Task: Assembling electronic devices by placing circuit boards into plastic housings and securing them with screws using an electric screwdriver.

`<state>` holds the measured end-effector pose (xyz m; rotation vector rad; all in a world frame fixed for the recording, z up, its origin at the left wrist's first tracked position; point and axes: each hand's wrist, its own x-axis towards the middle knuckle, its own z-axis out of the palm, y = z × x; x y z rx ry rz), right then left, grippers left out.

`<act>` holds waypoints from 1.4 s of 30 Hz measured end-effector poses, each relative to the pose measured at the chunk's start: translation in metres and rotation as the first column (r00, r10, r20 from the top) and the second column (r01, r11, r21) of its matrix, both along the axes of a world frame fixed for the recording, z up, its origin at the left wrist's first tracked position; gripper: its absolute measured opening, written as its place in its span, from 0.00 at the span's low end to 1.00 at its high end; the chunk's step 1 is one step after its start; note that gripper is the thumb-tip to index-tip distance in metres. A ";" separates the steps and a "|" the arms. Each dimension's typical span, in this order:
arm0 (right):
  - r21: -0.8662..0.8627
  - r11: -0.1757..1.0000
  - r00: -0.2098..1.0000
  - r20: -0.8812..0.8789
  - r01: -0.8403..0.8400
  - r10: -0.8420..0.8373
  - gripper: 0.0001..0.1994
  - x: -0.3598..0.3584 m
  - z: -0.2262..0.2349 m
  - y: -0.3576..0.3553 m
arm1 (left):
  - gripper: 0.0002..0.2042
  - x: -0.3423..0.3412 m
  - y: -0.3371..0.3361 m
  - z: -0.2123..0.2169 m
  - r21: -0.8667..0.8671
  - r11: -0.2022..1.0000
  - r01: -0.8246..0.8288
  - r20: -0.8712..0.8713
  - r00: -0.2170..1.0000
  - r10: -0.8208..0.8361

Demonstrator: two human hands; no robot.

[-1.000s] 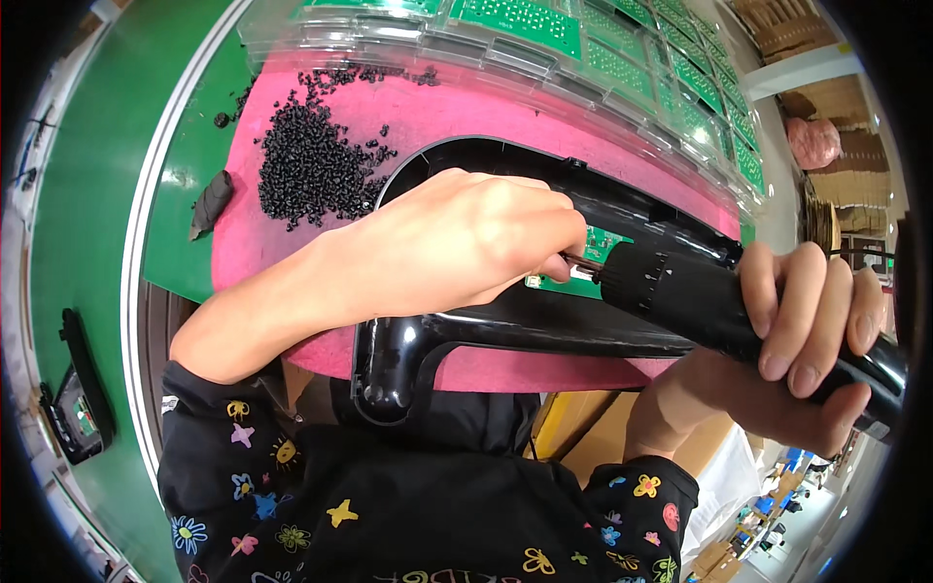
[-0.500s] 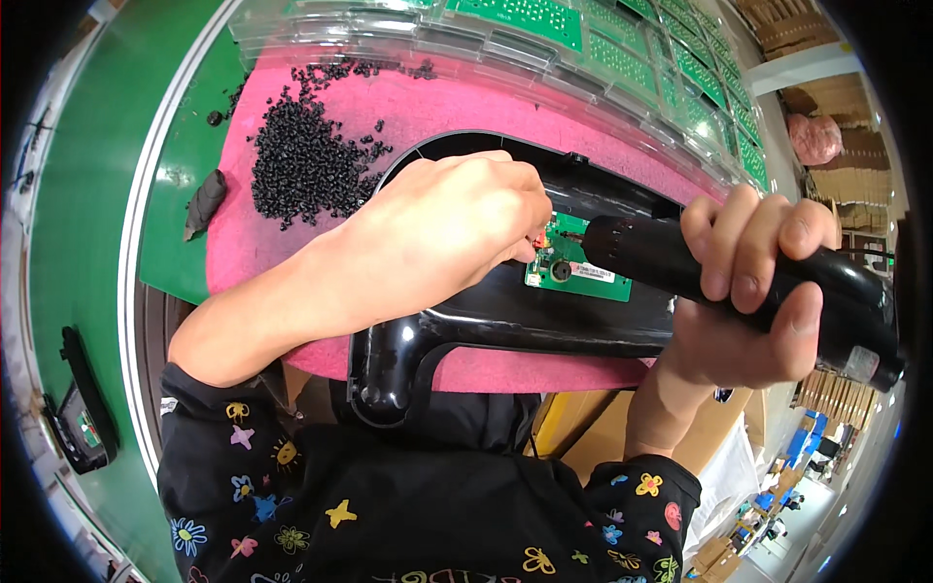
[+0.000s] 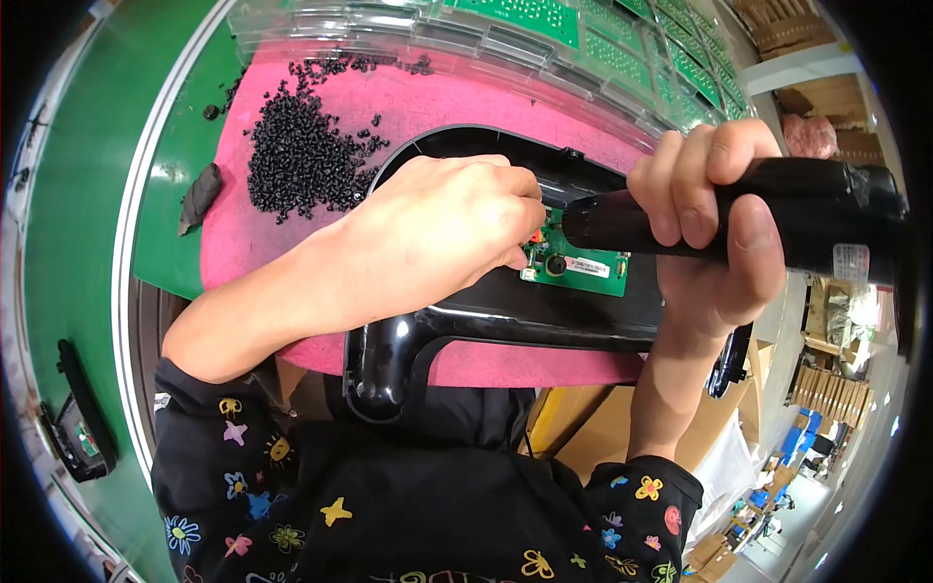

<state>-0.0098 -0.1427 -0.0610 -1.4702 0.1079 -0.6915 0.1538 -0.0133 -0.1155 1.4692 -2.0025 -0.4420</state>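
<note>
Head view: the right hand (image 3: 714, 228) is wrapped tight round a black electric screwdriver (image 3: 777, 219), fingers over the top and thumb along the near side, with the tool's nose pointing left at a small green circuit board (image 3: 583, 264). That board sits in a recess of a glossy black plastic housing (image 3: 466, 321), which lies on a pink mat (image 3: 292, 243) in the middle of the scene. The left hand (image 3: 437, 238) rests on the housing with its fingers curled together, fingertips pinched at the board's left edge; whether a screw sits between them is hidden.

Judging by its look, the housing is a stiff, light moulded shell, smooth enough to slide, so pressing it flat against the mat suits it better than gripping. The board seems thin and fragile: best touched at its edges. A heap of black screws (image 3: 301, 160) lies far left on the mat, and clear trays (image 3: 505, 39) of green boards stand beyond.
</note>
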 end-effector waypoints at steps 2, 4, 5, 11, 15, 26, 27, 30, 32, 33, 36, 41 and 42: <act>-0.023 1.000 1.000 -0.028 -0.008 0.007 0.13 0.005 -0.001 0.001 | 0.12 0.002 0.001 -0.002 0.017 1.000 -0.004 0.000 1.000 0.004; -0.067 0.998 0.999 -0.034 -0.014 0.012 0.13 0.009 -0.002 0.001 | 0.11 0.002 0.001 0.000 0.029 1.000 -0.008 -0.013 1.000 0.008; -0.066 0.997 0.999 -0.036 -0.039 0.036 0.12 0.010 -0.002 0.000 | 0.11 0.002 0.001 0.001 0.042 0.999 -0.008 -0.026 1.000 0.009; -0.111 0.992 0.998 0.001 0.059 -0.059 0.12 0.012 -0.009 0.009 | 0.08 0.002 0.001 -0.007 -0.005 0.997 -0.082 -0.152 0.985 0.080; -0.020 1.000 0.999 0.045 -0.002 0.002 0.14 0.002 -0.007 0.005 | 0.07 0.000 0.000 -0.002 0.019 0.996 -0.087 -0.149 0.985 0.089; 0.324 0.945 0.915 0.391 -0.041 -0.094 0.11 -0.014 0.001 0.019 | 0.08 0.005 -0.002 -0.009 0.002 0.998 0.063 -0.264 0.963 -0.060; 0.327 0.944 0.914 0.393 -0.039 -0.099 0.12 -0.015 0.003 0.020 | 0.08 0.005 -0.002 -0.010 0.006 0.998 0.065 -0.262 0.963 -0.061; 0.334 0.942 0.909 0.401 -0.028 -0.115 0.11 -0.017 0.004 0.021 | 0.07 0.003 -0.003 -0.009 -0.016 0.999 0.050 -0.298 0.953 -0.053; 0.382 0.924 0.897 0.418 -0.030 -0.144 0.12 -0.020 0.006 0.022 | 0.07 0.003 -0.003 -0.004 0.011 1.000 0.028 -0.319 0.947 -0.023; 0.398 0.916 0.894 0.425 -0.046 -0.140 0.12 -0.022 0.008 0.022 | 0.07 0.003 -0.003 -0.001 0.014 0.999 0.032 -0.319 0.947 -0.026; 0.422 0.904 0.892 0.432 -0.068 -0.135 0.12 -0.025 0.009 0.021 | 0.07 0.002 -0.004 0.000 0.117 0.991 0.059 -0.369 0.929 -0.012; 0.380 0.925 0.903 0.404 -0.021 -0.146 0.12 -0.029 0.011 0.021 | 0.07 -0.005 -0.006 -0.004 -0.101 0.995 -0.001 -0.295 0.955 -0.029; 0.393 0.919 0.902 0.405 -0.025 -0.148 0.12 -0.031 0.012 0.021 | 0.07 -0.006 -0.006 -0.003 -0.102 0.995 0.003 -0.292 0.956 -0.033</act>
